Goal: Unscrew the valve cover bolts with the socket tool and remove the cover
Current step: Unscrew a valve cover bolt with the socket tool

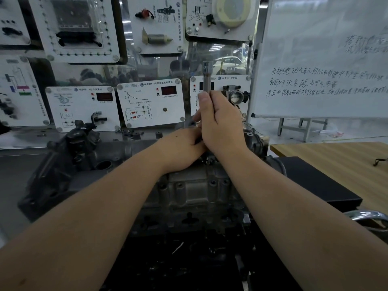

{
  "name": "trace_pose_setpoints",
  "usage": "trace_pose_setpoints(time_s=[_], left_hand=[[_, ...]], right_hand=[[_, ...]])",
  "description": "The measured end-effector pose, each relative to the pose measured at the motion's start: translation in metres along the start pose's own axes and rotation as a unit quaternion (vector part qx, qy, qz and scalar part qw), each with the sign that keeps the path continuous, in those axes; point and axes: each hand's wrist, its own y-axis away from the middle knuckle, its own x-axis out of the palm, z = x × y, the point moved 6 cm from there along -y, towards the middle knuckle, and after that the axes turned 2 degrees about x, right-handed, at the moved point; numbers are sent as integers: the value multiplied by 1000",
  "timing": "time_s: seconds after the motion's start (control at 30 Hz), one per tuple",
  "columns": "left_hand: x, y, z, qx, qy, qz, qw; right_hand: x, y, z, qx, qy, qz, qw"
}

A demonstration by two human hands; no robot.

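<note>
Item: long grey steel socket tool (206,78), standing upright, its square-drive end uppermost; my right hand (220,122) has its grip wrapped round the shaft, fingers curled at the far side. My left hand (182,148) lies low against the right wrist, its fingers tucked behind the tool's foot — whether that grip is clenched on anything I cannot tell. Location of work: grey cast-metal valve cover (189,185) on the engine block, in place directly beneath both hands; the bolt under the socket is hidden. Risks, as I judge them: the socket may sit cocked on a bolt head I cannot see, and a turn would then round the head or let the tool jump off; a slip would drive my knuckles into the cast bosses and ribs close by; a freed bolt could drop into the dark recesses of the block; lifting the cover before every bolt is out would bind it. Surface: black desk (310,181) carrying the engine, adjoining a pale wood-grain tabletop (336,156) at right. Room: white training panels (151,101) with red displays and mounted car parts along the back wall — a handwritten whiteboard (325,59) at right.
</note>
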Motion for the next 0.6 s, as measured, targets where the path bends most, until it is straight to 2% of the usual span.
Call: trace_pose_setpoints(time_s=[0.27,0.43,0.6], left_hand=[[-2,-1,-1,10,-17,-9,1000],[0,-2,1,-7,-30,-8,1000],[2,-2,2,-19,-17,4,1000]], right_hand=[[-3,-2,-1,9,4,-21,1000],[3,-1,-2,7,11,10,1000],[2,-2,-3,20,17,8,1000]])
